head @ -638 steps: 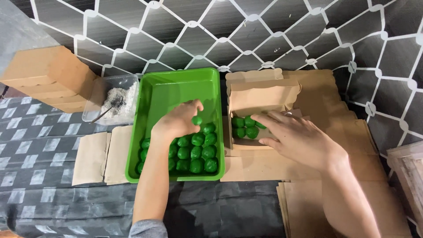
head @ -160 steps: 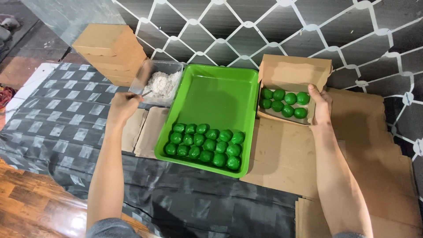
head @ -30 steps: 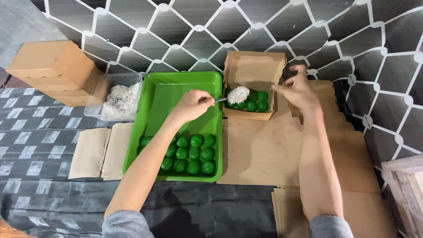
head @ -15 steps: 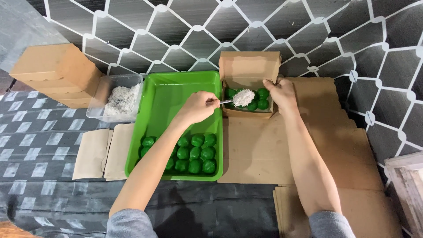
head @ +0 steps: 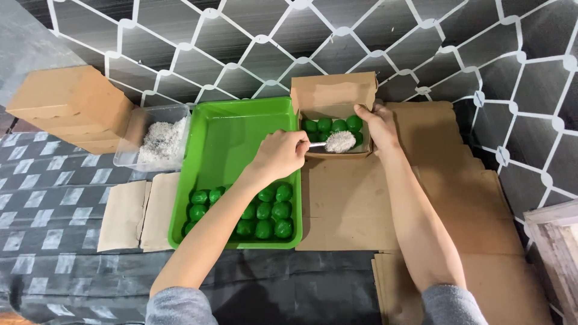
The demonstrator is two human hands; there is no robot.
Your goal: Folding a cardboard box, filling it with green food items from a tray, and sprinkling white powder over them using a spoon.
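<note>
My left hand [head: 280, 154] grips a spoon [head: 333, 143] heaped with white shreds, held over the front of a small brown cardboard box [head: 332, 96]. Several green balls [head: 332, 126] lie inside that box. My right hand [head: 374, 124] holds the box's right side. A green plastic tray [head: 241, 129] sits left of the box, with several more green balls [head: 265, 210] gathered at its near end under my left forearm.
A clear tub of white shreds [head: 158, 139] stands left of the tray. Closed brown boxes [head: 69, 107] are stacked at the far left. Flat cardboard blanks [head: 137, 213] lie by the tray, and more cardboard sheets [head: 457, 180] spread to the right. A wooden frame [head: 557, 247] is at the right edge.
The loaded spoon has stayed over the box. My right hand has shifted to grip the box's right side, and the box now sits a little nearer to me.
</note>
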